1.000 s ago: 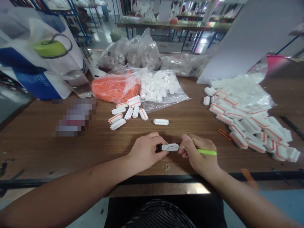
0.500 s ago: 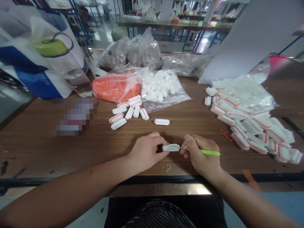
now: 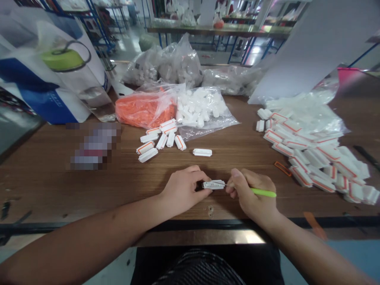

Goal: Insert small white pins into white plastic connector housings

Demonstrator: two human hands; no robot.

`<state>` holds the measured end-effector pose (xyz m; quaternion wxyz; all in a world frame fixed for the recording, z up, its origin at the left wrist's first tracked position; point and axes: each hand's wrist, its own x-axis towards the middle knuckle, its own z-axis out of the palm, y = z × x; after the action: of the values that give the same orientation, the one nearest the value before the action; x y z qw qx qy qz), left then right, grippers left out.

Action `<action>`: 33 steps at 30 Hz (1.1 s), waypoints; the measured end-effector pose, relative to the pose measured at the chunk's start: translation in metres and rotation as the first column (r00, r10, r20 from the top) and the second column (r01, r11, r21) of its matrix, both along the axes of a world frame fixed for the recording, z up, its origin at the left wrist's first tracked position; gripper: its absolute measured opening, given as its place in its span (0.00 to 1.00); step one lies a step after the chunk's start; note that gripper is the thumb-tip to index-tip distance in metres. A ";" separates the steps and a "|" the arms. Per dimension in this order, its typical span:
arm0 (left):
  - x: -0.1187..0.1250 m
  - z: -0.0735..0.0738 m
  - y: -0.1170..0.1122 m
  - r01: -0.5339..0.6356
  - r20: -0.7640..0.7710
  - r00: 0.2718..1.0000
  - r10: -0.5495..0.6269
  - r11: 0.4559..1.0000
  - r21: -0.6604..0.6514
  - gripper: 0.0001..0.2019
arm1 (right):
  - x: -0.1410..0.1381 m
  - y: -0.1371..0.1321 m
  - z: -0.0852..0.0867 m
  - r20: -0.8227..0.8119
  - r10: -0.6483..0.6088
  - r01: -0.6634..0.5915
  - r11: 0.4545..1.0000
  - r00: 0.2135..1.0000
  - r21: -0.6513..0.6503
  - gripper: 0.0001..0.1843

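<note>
- Head view: the white case [image 3: 213, 184], taken as landmark, sits between your hands, low over the surface [image 3: 142, 182]; whether it rests there, cannot tell.
- Left hand [image 3: 184, 185]: fingers pinched on the case's left end.
- Right hand [image 3: 247, 200]: fingers wrapped round a thin-shafted tool [image 3: 263, 192] with a bright green handle, just right of the case. The shaft reaches the case's dotted upper face; exact tip contact too small to tell.
- Step in hand (judged): fine tool work on that face. Purpose unclear.
- Next move (judged) calls for a firm left pinch and small right-hand motions, shaft kept low; a slip could run toward your left fingers.
- Edges: the dark front strip [image 3: 208, 225] lies on your side of the case, with both forearms across it.
- Room beyond the case is short: a lone white piece [image 3: 202, 152] lies there, with the bag of white parts [image 3: 198, 107] behind it.
- Left of the case and farther off: a cluster of white pieces [image 3: 162, 141]; bare surface this side of it.
- Right of the case, past your hand: an orange frame [image 3: 282, 168], then the big pile [image 3: 320, 162]. Watch your elbow room there.
</note>
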<state>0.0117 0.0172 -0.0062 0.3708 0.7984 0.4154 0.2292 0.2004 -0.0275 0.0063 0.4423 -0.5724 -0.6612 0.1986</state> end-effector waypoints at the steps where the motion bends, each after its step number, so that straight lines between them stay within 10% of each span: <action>1: 0.000 0.000 0.000 0.003 0.001 1.000 -0.003 1.000 0.000 0.05 | 0.000 0.000 -0.001 0.004 0.008 -0.008 1.000 1.000 0.003 0.24; 14: 0.000 -0.002 0.001 0.001 -0.007 1.000 0.000 1.000 0.021 0.06 | -0.003 0.004 0.006 0.158 0.083 -0.087 0.996 0.984 0.018 0.24; 33: 0.000 -0.001 0.000 -0.002 0.021 1.000 0.002 1.000 0.019 0.04 | 0.003 0.000 0.001 -0.021 -0.036 0.036 0.999 0.999 0.000 0.25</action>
<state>0.0114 0.0168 -0.0070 0.3670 0.7991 0.4101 0.2417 0.2031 -0.0274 0.0069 0.4529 -0.5822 -0.6461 0.1964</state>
